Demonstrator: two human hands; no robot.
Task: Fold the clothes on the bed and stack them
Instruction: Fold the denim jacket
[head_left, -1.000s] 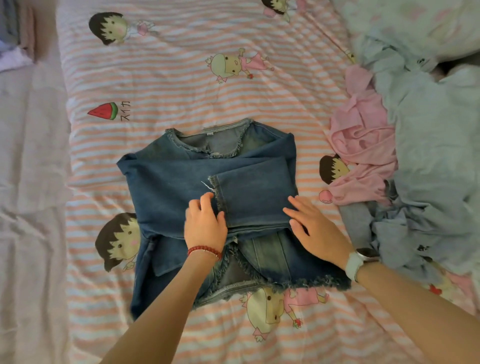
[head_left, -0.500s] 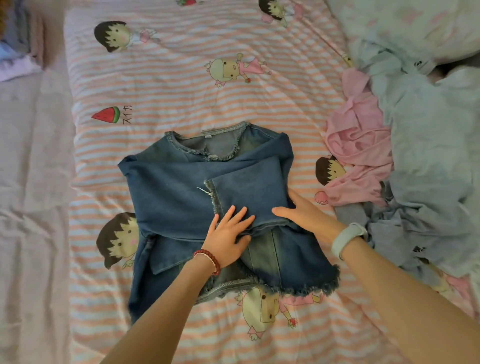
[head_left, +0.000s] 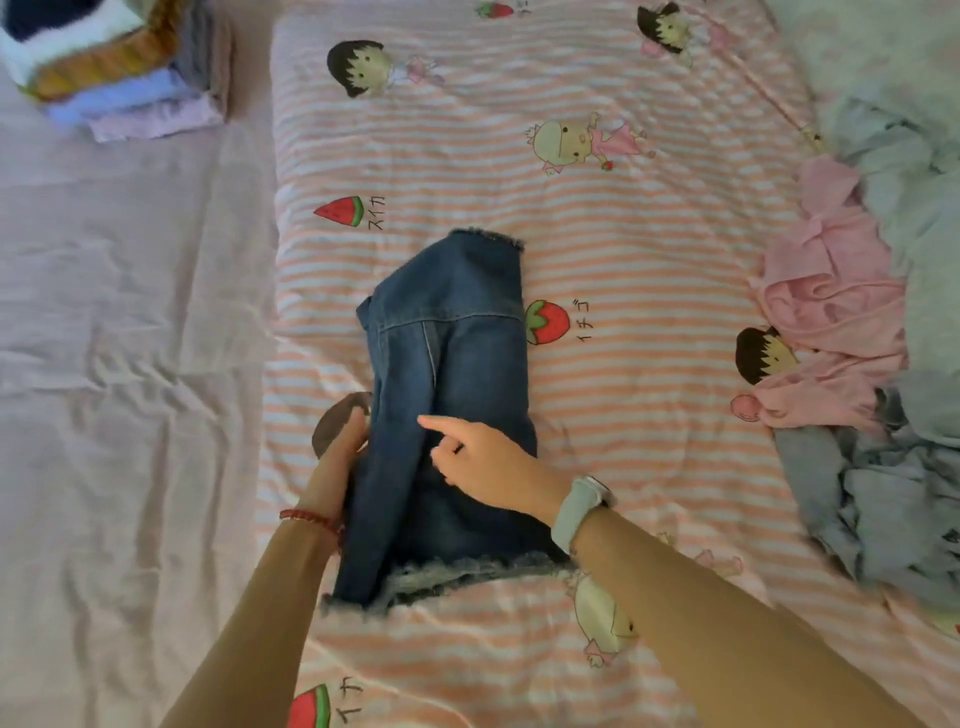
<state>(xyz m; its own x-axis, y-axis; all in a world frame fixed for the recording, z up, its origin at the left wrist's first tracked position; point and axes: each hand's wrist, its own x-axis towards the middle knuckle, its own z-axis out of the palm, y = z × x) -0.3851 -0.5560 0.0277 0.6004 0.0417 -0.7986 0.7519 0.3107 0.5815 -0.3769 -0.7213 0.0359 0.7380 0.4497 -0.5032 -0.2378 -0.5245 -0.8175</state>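
pink sheet on the left carries a folded stack (head_left: 130, 93), partly cut off. mid-bed (head_left: 623, 234), the denim jacket (head_left: 447, 395) lies folded narrow: thick, stiffish, holds creases, best taken by its long edges. left hand (head_left: 337, 457) grips its left edge, fingers hidden under denim; right hand (head_left: 488, 467) rests on top, forefinger out, holding nothing. unfolded clothes (head_left: 857, 338) lie heaped right, overlapping.

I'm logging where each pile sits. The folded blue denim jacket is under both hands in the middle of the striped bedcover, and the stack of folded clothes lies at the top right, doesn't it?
Not quite. The head view shows the stack of folded clothes at the top left, not the top right. The rest holds: the folded blue denim jacket is under the left hand and right hand on the striped bedcover.
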